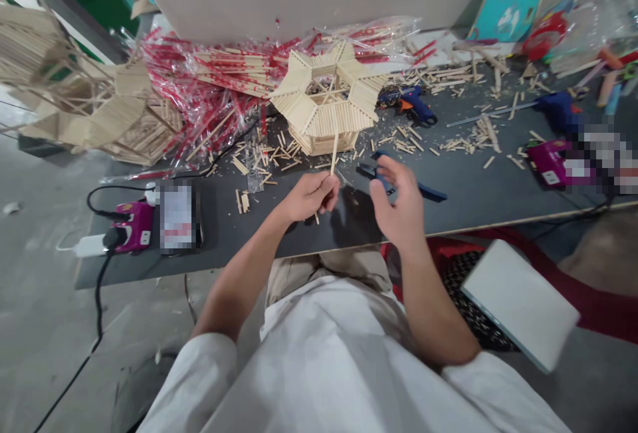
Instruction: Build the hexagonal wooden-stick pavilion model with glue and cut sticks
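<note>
My left hand [312, 195] is closed on a thin wooden stick [333, 151] that points up toward a hexagonal model [326, 97] built of sticks on the dark table [478, 194]. My right hand [396, 204] hovers just right of it, fingers loosely curled and apart, holding nothing that I can make out. Directly beyond the right hand lies a blue-handled cutter [423, 190]. Short cut stick pieces [264, 157] litter the table around the model.
A blue glue gun [411, 104] lies right of the model, another [555, 107] farther right. Red-wrapped chopstick packs [219, 94] pile behind. Larger stick structures [100, 114] stand at left. A purple power strip [132, 227] sits at the table's left end. A white board [518, 300] rests on a red chair.
</note>
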`<state>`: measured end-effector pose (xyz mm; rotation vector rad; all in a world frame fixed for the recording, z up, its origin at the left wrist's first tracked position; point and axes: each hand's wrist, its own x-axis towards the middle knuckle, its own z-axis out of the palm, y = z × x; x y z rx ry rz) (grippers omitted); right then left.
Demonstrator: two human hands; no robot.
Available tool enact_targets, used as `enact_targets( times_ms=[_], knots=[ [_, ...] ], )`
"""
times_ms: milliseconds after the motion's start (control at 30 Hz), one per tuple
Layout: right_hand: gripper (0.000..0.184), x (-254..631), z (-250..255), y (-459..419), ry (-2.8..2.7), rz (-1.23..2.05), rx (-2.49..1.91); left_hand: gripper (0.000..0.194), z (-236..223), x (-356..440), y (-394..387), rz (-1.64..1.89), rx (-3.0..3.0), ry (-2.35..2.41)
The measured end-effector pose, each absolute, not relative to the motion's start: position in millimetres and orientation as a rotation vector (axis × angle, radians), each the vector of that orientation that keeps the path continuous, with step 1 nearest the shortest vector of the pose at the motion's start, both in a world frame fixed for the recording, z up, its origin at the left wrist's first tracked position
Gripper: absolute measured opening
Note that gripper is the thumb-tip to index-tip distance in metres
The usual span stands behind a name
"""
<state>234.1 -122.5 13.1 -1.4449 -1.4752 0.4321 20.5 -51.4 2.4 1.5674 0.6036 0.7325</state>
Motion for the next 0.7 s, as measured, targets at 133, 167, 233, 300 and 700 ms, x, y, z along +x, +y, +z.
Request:
enact_targets(
  times_ms=[133, 167, 233, 300, 700],
  knots=[
    [0.083, 284, 4, -129, -1.691, 0.202, -1.999, 0.055, 5, 23, -54, 0.709, 1.452, 0.585],
    [0.095, 290, 1, -131, -1.744, 0.202, -2.110, 0.054, 4, 23, -54, 0.709, 1.446, 0.577],
    [0.116, 297, -3, -134, -1.853, 0.222, -2.246, 0.051, 3, 24, -54, 0.720, 1.451, 0.574],
    [0.127, 298, -2, -137, -1.960, 0.238, -2.281, 0.046, 2, 23, -53, 0.765, 1.466, 0.601],
    [0.088, 279, 29, -134, -2.303, 0.130, -2.325, 0.041, 17, 11, -51, 0.918, 1.984, 0.912]
  ],
)
